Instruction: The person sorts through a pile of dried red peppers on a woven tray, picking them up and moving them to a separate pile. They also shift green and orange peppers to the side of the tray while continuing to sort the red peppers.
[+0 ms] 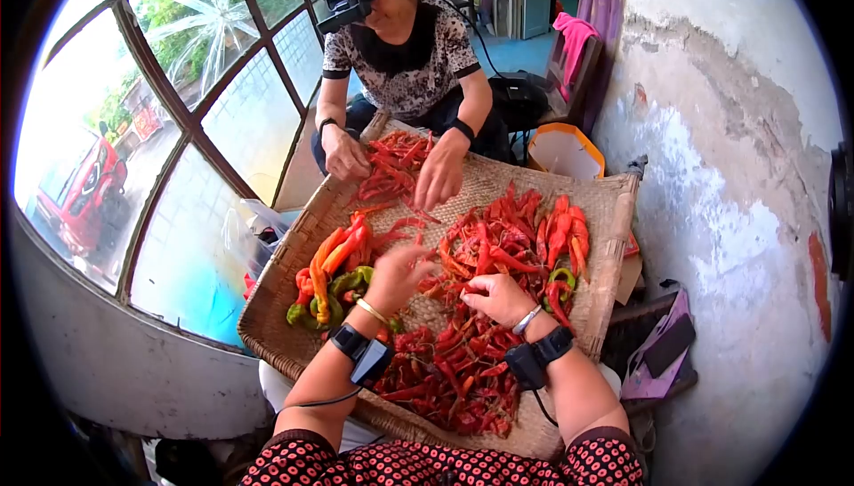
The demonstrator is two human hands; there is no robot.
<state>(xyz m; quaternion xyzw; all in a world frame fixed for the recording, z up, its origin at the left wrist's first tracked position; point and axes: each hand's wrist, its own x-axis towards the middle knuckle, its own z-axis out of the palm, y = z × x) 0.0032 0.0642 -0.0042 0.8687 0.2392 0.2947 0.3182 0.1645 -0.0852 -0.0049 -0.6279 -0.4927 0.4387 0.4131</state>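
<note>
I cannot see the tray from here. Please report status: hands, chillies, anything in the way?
Left hand open over the red chillies. Right hand pinching one chilli in the pile. Co-worker's hands sorting at the far side of the woven tray, apart from ours.

I can read no text, label, brand or number anywhere in my view — nothing legible at all. The bands on my wrists show no lettering, the red vehicle [82,188] outside the window [191,86] is too small and warped for any plate or badge to make out, and the dark phone [669,345] lying to my right has a blank face — no sign on the wall either.
</note>
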